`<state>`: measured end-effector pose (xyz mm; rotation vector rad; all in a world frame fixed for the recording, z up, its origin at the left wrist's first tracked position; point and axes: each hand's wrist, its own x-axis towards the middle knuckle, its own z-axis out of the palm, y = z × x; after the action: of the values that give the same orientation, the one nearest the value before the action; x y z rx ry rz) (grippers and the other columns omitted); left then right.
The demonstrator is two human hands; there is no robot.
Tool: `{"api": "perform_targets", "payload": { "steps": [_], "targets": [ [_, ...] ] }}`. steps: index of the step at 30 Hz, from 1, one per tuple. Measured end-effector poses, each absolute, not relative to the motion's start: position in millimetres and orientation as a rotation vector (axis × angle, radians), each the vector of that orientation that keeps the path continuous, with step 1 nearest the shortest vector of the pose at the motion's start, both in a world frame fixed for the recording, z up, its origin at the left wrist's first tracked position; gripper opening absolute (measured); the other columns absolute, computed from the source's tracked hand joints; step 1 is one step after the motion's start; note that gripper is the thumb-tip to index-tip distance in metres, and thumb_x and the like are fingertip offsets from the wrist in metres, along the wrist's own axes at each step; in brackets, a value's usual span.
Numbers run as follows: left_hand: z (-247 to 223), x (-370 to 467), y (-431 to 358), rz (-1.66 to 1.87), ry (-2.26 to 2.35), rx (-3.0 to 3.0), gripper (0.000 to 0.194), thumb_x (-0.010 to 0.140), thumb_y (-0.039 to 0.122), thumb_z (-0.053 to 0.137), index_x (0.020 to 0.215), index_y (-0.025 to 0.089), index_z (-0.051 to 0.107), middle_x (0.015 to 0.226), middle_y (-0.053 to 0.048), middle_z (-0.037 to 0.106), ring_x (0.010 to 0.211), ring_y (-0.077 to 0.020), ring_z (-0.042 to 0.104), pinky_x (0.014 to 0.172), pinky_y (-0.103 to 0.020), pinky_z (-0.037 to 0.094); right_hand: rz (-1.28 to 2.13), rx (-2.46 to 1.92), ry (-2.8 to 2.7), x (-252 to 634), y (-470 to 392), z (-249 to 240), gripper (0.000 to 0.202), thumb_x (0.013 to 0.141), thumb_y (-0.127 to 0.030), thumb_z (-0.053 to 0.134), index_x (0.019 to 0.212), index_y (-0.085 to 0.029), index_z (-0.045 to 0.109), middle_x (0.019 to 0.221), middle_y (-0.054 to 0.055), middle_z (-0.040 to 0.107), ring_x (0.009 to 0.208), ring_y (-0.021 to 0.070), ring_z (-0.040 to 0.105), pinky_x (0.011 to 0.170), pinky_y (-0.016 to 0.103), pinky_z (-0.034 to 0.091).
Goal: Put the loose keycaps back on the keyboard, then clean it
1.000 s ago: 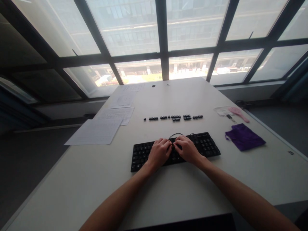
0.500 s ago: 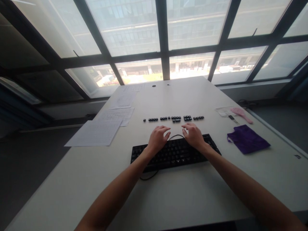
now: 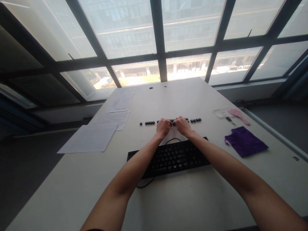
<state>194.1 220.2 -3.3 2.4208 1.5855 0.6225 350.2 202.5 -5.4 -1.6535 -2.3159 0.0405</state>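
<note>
A row of loose black keycaps (image 3: 150,123) lies on the white table behind a black keyboard (image 3: 168,159). My left hand (image 3: 164,127) and my right hand (image 3: 182,126) are close together at the middle of that row. Fingers curled, both hands pinch at a dark keycap (image 3: 173,123) between them, and they cover much of its neighbours. Further right in the row, several keycaps (image 3: 196,120) lie apart from my hands. The keyboard rests beneath my forearms, partly hidden by them, with its cable (image 3: 173,139) looping out at the back.
Sheets of paper (image 3: 90,138) lie along the left table edge. On the right are a purple pouch (image 3: 246,141), a pink hairbrush-like object (image 3: 238,116), a small dark tool (image 3: 230,120) and a clear bag (image 3: 220,113). Windows (image 3: 134,72) stand beyond the table.
Both hands have moved forward from above the keyboard to the keycap row. Their fingers, apart before, have closed in at the keycaps. The view has shifted slightly.
</note>
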Motion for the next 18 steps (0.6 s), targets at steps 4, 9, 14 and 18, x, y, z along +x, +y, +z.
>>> {"api": "perform_targets", "payload": {
  "steps": [4,9,14,18],
  "targets": [
    [-0.6,193.6,216.5,0.627,1.59,2.409,0.017,0.086,0.018,0.069,0.093,0.026,0.082,0.097,-0.007,0.078,0.104,-0.0263,0.064,0.093,-0.036,0.05,0.067,-1.635,-2.285,351.4,203.1,-6.6,0.025,0.093,-0.005,0.051,0.092,-0.014,0.074,0.099,0.014,0.072,0.1,0.0244,0.058,0.09,0.031,0.043],
    [8.4,181.0,186.9,0.679,1.561,2.343,0.011,0.084,0.023,0.074,0.092,0.025,0.081,0.091,-0.004,0.079,0.091,-0.022,0.069,0.087,-0.032,0.052,0.114,-1.617,-2.186,357.3,187.8,-4.3,0.015,0.09,-0.01,0.061,0.094,-0.016,0.073,0.099,0.01,0.072,0.094,0.0213,0.063,0.086,0.03,0.045],
    [15.5,160.5,128.7,0.882,1.269,2.326,0.006,0.082,0.02,0.077,0.086,0.024,0.08,0.089,-0.002,0.078,0.084,-0.0191,0.069,0.088,-0.033,0.051,0.425,-1.311,-1.907,367.6,138.8,-6.2,0.006,0.085,-0.011,0.068,0.086,-0.017,0.071,0.089,0.005,0.07,0.08,0.0172,0.065,0.076,0.027,0.05],
    [12.8,153.3,92.3,0.929,1.14,2.255,0.011,0.081,0.015,0.078,0.087,0.025,0.08,0.09,-0.001,0.078,0.086,-0.0186,0.069,0.086,-0.032,0.051,0.584,-1.134,-1.85,372.6,91.2,-5.3,0.008,0.086,-0.013,0.066,0.086,-0.019,0.071,0.089,0.003,0.071,0.08,0.0167,0.066,0.077,0.028,0.051]
  ]
}}
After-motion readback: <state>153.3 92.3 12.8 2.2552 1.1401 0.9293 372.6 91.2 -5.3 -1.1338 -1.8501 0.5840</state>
